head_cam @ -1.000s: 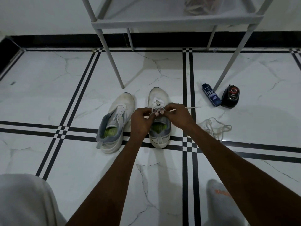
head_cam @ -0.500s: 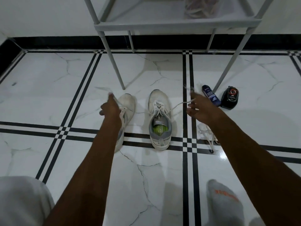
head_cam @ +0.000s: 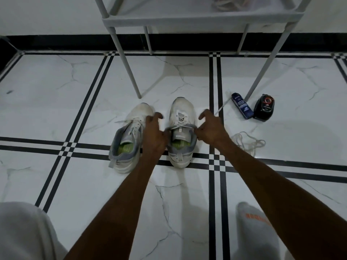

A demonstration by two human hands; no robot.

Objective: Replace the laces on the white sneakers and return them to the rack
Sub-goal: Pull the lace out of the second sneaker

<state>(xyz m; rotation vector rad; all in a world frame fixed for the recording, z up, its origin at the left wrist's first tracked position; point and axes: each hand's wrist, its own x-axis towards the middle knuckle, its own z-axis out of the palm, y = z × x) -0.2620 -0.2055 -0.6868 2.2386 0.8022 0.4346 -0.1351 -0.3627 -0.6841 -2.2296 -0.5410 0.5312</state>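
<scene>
Two white sneakers with grey collars and green insoles stand side by side on the tiled floor. The right sneaker [head_cam: 181,111] is partly laced near the toe. My left hand [head_cam: 154,135] and my right hand [head_cam: 211,129] flank its tongue, each pinching a strand of the white lace [head_cam: 178,126] that crosses the tongue. One lace end trails right towards the blue bottle, the other lies over the left sneaker [head_cam: 129,143]. A loose pile of white lace [head_cam: 247,142] lies on the floor to the right.
A grey metal rack [head_cam: 197,17] stands behind the shoes, its legs reaching the floor just beyond them. A blue cleaner bottle [head_cam: 242,106] and a black polish container [head_cam: 263,107] lie near the rack's right leg. My knee and socked foot [head_cam: 257,231] are at the bottom.
My hands were pulled wide apart with the lace ends stretched out half a second ago. They have come back together beside the right sneaker's tongue, gripping the lace close to the eyelets.
</scene>
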